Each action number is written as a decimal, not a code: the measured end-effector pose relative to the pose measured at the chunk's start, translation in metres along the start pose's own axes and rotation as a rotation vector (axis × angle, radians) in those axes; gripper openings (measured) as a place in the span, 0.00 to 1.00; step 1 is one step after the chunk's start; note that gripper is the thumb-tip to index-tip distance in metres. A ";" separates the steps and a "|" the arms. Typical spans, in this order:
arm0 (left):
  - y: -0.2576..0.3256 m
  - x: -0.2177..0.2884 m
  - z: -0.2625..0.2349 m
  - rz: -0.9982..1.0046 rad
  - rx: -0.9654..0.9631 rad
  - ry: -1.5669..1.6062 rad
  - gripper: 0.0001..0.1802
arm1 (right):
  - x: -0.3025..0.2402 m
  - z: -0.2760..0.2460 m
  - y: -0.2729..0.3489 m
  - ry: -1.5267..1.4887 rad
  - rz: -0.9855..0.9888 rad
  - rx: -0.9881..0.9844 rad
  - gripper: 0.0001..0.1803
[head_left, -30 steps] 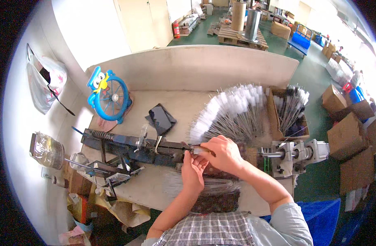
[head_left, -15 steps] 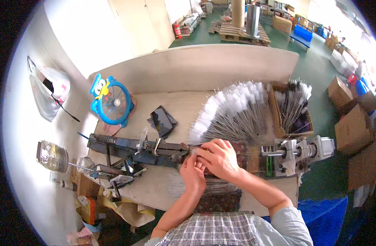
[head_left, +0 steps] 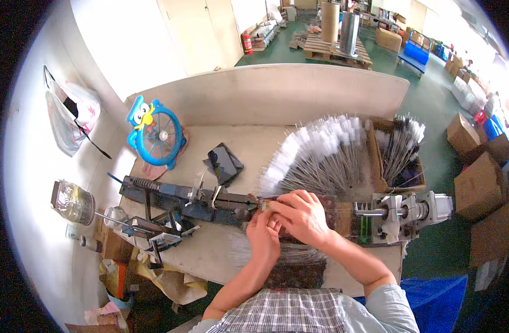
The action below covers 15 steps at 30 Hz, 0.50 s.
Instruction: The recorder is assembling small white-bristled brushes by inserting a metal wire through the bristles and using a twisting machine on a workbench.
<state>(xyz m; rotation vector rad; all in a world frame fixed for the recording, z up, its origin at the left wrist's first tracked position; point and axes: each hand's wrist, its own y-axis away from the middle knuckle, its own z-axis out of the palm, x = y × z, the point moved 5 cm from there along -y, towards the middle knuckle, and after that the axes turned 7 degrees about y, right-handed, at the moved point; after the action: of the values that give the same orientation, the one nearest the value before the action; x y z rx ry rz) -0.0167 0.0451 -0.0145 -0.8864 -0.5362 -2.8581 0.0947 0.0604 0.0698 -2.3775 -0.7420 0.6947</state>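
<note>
At the end of a long dark metal bench fixture [head_left: 226,200], both hands meet with fingertips close together. My left hand [head_left: 263,236] is closed in a pinch below the fixture's tip. My right hand [head_left: 303,217] reaches over from the right, fingers bent and closed beside the left fingertips. A small pale piece shows between them, too covered to name. Thin wires stretch right of my right hand toward a motor-driven shaft [head_left: 376,211]. Behind the hands, white-tipped wire brushes [head_left: 321,152] lie fanned out. More thin wires [head_left: 299,252] lie on the near side, below the hands.
A cardboard box [head_left: 378,161] of dark and white brushes stands at the table's right. A blue toy-faced fan [head_left: 157,139] and a dark plastic packet [head_left: 224,164] sit farther left. The low back panel [head_left: 265,94] borders the table. Cartons [head_left: 479,180] stack on the floor at right.
The whole view has shifted slightly down. Both hands stay together at the fixture's tip; the right fingers have eased a little, and the small pale piece between them shows more.
</note>
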 end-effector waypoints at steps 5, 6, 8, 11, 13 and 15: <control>-0.004 -0.007 -0.005 -0.060 0.072 0.120 0.04 | 0.005 0.006 0.004 0.018 0.016 -0.045 0.13; -0.002 -0.007 -0.003 -0.059 0.072 0.120 0.04 | 0.007 0.006 0.006 0.022 0.030 -0.063 0.12; 0.001 -0.005 0.001 -0.048 0.064 0.078 0.04 | 0.007 0.003 0.005 0.025 0.019 -0.048 0.12; 0.005 -0.001 0.008 -0.042 0.102 0.053 0.03 | 0.006 0.004 0.006 0.023 0.030 -0.045 0.12; 0.003 -0.001 0.006 -0.038 0.097 0.045 0.03 | 0.005 0.004 0.004 0.009 0.019 -0.035 0.12; 0.002 -0.003 0.001 -0.031 0.090 0.039 0.04 | 0.006 0.002 0.003 0.013 0.013 -0.028 0.13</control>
<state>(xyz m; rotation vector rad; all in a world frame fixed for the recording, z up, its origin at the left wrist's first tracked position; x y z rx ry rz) -0.0139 0.0437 -0.0152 -0.8129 -0.6740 -2.8469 0.0983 0.0623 0.0643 -2.4120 -0.7354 0.6782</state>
